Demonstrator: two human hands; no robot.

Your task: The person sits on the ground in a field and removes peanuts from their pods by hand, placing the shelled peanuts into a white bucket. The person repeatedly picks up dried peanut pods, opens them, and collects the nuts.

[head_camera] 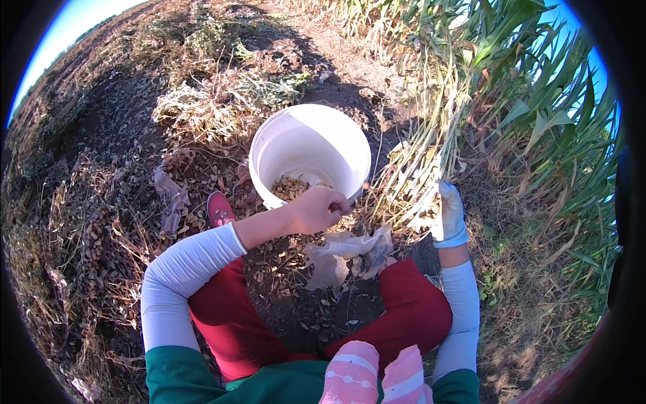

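Note:
A white plastic bucket (262, 177) stands on the soil before me, with a small heap of what look like peanuts in their shells (290, 188) on its floor. My left hand (317, 209), bare, reaches across the bucket's near rim with its fingers curled; whether it holds anything is hidden. On the right, my right hand (450, 212), in a pale glove, grips a bundle of long dry plant stems (434, 146) near their lower end. The stems lean up and away beside the bucket. Crumpled thin plastic film (348, 250) lies between my knees, below the bucket.
Pulled, dry plants (212, 106) are heaped beyond and left of the bucket. Another scrap of film (170, 197) lies at the left near my pink shoe (220, 208). Tall green maize (550, 111) lines the right side. A pink patterned cloth item (356, 373) is at my lap.

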